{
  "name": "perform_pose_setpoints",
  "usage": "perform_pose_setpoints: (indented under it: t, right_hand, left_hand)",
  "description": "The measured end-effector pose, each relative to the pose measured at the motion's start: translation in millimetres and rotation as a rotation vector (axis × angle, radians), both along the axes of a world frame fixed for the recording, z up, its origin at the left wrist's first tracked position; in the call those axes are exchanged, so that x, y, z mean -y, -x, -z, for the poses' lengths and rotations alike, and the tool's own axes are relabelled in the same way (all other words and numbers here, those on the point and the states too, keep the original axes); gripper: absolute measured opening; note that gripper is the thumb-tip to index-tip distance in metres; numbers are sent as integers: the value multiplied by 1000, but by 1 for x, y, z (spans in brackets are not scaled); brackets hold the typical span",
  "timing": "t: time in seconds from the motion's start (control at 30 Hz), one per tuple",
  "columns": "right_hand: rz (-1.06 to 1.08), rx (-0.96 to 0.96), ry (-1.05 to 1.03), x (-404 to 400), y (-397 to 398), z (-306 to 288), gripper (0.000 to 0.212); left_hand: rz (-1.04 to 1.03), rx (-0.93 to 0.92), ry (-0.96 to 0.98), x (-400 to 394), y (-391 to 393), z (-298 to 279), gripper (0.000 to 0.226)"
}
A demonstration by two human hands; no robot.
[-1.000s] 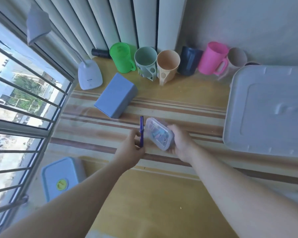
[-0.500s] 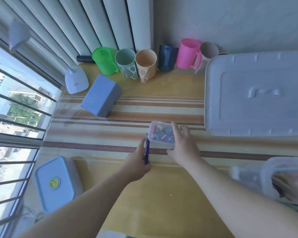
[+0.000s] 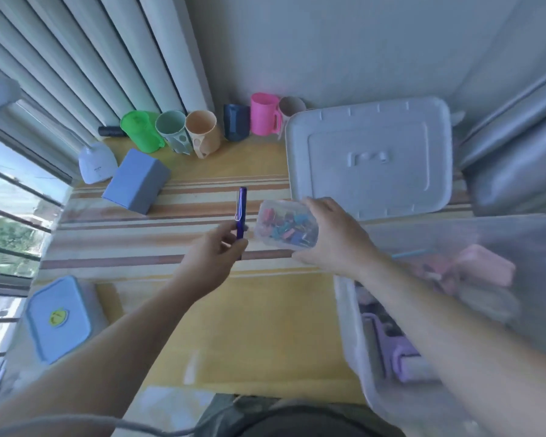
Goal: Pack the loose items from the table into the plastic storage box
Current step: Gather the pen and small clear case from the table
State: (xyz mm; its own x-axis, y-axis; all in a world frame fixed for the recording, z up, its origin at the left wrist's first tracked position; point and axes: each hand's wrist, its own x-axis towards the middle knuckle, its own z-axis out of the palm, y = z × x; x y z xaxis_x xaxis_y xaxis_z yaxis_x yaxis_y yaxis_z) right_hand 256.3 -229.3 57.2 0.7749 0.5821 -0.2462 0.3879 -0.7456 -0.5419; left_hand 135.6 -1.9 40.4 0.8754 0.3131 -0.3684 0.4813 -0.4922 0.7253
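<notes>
Pinching a blue pen (image 3: 241,212) upright, left hand (image 3: 213,257) fingers curl closed; right hand (image 3: 334,238) fingers wrap a clear clip case (image 3: 286,224) above the desk (image 3: 240,326), beside the storage box (image 3: 353,339).

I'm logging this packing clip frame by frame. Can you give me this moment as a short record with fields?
left hand: grip shut on blue pen, held upright
right hand: grip shut on clear clip case
storage box: open, at right, items already inside
box lid: flat on table, behind box
still on table: grey-blue box, row of cups
</notes>
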Motion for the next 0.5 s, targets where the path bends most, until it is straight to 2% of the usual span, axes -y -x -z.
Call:
perform_pose_setpoints:
  t: [0.17, 0.27, 0.37, 0.5]
  right_hand:
    - [148, 29, -73, 168, 3, -50, 99]
    - [154, 98, 43, 245, 12, -38, 93]
    - [95, 96, 194, 291, 23, -3, 86]
    - [137, 54, 268, 320, 32, 39, 87]
  left_hand:
    - [178, 216, -39, 113, -34, -42, 23]
    - [364, 293, -181, 178, -46, -45, 25]
    - [526, 218, -313, 229, -51, -34, 27]
    - [678, -77, -513, 273, -50, -7, 25]
